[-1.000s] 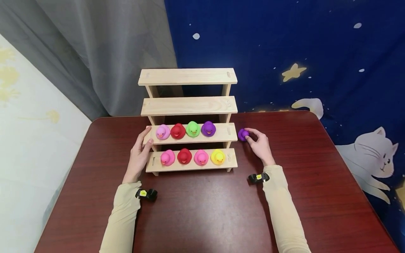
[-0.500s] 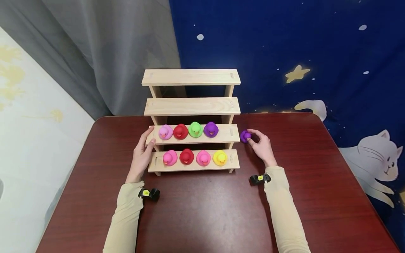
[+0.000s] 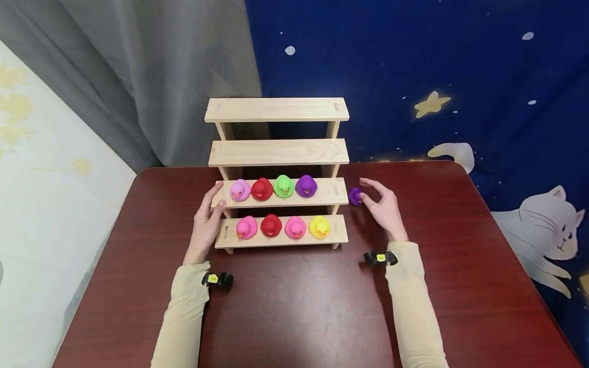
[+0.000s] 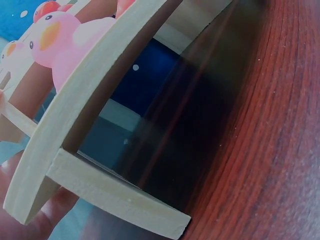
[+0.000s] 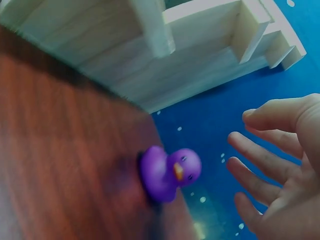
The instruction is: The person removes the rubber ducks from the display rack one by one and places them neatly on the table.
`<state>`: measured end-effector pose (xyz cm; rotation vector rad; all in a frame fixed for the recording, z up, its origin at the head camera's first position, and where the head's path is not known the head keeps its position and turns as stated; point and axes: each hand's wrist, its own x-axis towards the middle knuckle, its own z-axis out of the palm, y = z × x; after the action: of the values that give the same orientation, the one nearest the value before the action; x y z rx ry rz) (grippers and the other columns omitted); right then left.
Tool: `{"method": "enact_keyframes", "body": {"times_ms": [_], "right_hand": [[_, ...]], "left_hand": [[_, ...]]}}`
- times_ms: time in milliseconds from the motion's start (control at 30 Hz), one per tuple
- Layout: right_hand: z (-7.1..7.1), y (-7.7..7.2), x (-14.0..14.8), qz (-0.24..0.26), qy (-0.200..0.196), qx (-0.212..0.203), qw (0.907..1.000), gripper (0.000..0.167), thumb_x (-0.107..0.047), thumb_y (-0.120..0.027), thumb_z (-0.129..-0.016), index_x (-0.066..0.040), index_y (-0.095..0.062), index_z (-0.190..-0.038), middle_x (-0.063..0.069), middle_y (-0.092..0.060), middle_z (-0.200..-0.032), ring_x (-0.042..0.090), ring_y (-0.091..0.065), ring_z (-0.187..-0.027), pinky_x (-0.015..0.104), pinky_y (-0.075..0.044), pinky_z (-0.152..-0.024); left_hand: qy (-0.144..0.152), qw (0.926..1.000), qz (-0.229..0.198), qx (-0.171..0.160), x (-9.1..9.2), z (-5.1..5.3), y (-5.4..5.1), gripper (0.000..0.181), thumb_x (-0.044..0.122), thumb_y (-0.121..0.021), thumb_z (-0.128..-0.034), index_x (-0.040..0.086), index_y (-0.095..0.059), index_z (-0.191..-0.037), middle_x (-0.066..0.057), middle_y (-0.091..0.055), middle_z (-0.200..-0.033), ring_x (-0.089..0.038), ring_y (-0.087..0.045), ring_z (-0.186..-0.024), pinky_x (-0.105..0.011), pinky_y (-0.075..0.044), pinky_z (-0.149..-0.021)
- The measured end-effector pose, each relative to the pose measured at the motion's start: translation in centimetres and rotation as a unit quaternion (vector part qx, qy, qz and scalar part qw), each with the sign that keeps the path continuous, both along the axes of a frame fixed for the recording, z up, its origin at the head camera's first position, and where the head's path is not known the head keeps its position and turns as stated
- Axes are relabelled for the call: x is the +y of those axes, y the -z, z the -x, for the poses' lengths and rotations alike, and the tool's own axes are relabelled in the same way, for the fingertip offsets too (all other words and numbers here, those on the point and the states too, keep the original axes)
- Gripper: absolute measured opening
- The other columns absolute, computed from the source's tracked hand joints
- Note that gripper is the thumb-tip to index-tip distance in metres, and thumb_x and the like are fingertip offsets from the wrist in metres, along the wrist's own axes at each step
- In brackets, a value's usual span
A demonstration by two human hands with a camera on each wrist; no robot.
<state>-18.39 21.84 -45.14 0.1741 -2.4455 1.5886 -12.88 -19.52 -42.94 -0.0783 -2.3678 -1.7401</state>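
A purple rubber duck [image 5: 159, 173] stands on the tabletop just right of the stepped wooden rack [image 3: 276, 153]. My right hand [image 3: 384, 208] is beside that duck, fingers spread; in the right wrist view there is a gap between the fingertips and the duck. At the rack's left end, my left hand [image 3: 205, 225] grips the second tier from the bottom, thumb at the front edge. Pink, red, green and purple ducks sit on that tier, such as the green duck [image 3: 284, 186]. The lowest tier bears two pink ducks, a red duck [image 3: 271, 225] and a yellow duck [image 3: 319, 227].
The rack's upper two tiers, such as the top board [image 3: 276, 109], bear no ducks. The dark red-brown table [image 3: 294, 301] extends in front and to both sides. A grey curtain [image 3: 184, 76] and a blue starry cloth [image 3: 391, 76] hang behind it.
My right hand has let go of the purple duck and opened, moving slightly right. The duck stays on the table beside the rack. My left hand keeps its hold on the rack.
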Motion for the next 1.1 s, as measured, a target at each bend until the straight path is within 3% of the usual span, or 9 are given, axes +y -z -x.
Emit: {"method": "enact_keyframes", "body": {"times_ms": [133, 267, 467, 600, 733, 967, 1100], "right_hand": [[-0.1, -0.9, -0.4, 0.007, -0.012, 0.013, 0.9998, 0.04, 0.004, -0.067, -0.087, -0.003, -0.063, -0.126, 0.014, -0.065, -0.119, 0.024, -0.052, -0.121, 0.043, -0.031, -0.104], [-0.6, -2.2, -0.9, 0.026, -0.029, 0.02, 0.999, 0.041, 0.004, -0.065, -0.089, -0.001, -0.061, -0.129, 0.016, -0.063, -0.123, 0.027, -0.054, -0.12, 0.047, -0.035, -0.102], [-2.5, -5.9, -2.5, 0.078, -0.056, 0.049, 0.9941, 0.038, 0.011, -0.06, -0.088, 0.011, -0.057, -0.126, 0.028, -0.059, -0.123, 0.043, -0.053, -0.116, 0.057, -0.034, -0.1], [-3.3, -7.5, -3.6, 0.088, -0.064, 0.058, 0.9924, 0.037, 0.012, -0.06, -0.088, 0.014, -0.056, -0.124, 0.029, -0.059, -0.122, 0.044, -0.052, -0.116, 0.053, -0.036, -0.1], [-3.5, -7.7, -4.3, 0.097, -0.069, 0.06, 0.9911, 0.036, 0.012, -0.06, -0.088, 0.013, -0.057, -0.124, 0.027, -0.059, -0.122, 0.04, -0.055, -0.115, 0.041, -0.04, -0.1], [-3.8, -7.6, -6.4, 0.125, -0.081, 0.062, 0.9869, 0.033, 0.015, -0.06, -0.087, 0.015, -0.059, -0.12, 0.029, -0.06, -0.119, 0.045, -0.054, -0.112, 0.057, -0.036, -0.097], [-4.1, -7.6, -7.7, 0.137, -0.094, 0.064, 0.984, 0.033, 0.015, -0.06, -0.087, 0.016, -0.058, -0.12, 0.031, -0.059, -0.119, 0.048, -0.054, -0.112, 0.057, -0.036, -0.097]], "left_hand": [[-0.002, 1.0, 0.004, 0.002, 0.0, 0.0, 0.0, 0.046, 0.016, -0.05, -0.1012, 0.012, -0.043, -0.147, -0.003, -0.035, -0.153, -0.021, -0.048, -0.093, -0.026, -0.035, -0.074], [0.0, 1.0, 0.005, 0.002, 0.1, 0.0, -0.1, 0.046, 0.016, -0.05, -0.1013, 0.012, -0.043, -0.147, -0.003, -0.034, -0.153, -0.013, -0.046, -0.099, -0.026, -0.034, -0.078], [0.0, 1.0, 0.002, -0.005, 0.2, 0.1, -0.2, 0.046, 0.016, -0.051, -0.101, 0.013, -0.043, -0.147, -0.001, -0.034, -0.153, -0.011, -0.046, -0.104, -0.028, -0.033, -0.084], [-0.003, 1.0, 0.001, -0.007, 0.2, 0.0, -0.3, 0.046, 0.015, -0.051, -0.1006, 0.013, -0.043, -0.146, -0.001, -0.035, -0.153, -0.015, -0.044, -0.118, -0.032, -0.032, -0.093], [0.0, 1.0, -0.004, 0.003, 0.1, 0.0, -0.3, 0.046, 0.013, -0.051, -0.1007, 0.01, -0.043, -0.146, -0.004, -0.035, -0.153, -0.014, -0.042, -0.122, -0.028, -0.032, -0.094], [0.002, 1.0, -0.01, 0.001, 0.1, 0.0, -0.2, 0.046, 0.014, -0.05, -0.1011, 0.01, -0.043, -0.146, -0.004, -0.034, -0.153, -0.019, -0.038, -0.128, -0.026, -0.031, -0.094], [-0.005, 1.0, -0.007, -0.005, 0.1, 0.0, -0.2, 0.046, 0.014, -0.05, -0.1009, 0.011, -0.043, -0.146, -0.003, -0.035, -0.152, -0.018, -0.04, -0.124, -0.027, -0.031, -0.094]]}}
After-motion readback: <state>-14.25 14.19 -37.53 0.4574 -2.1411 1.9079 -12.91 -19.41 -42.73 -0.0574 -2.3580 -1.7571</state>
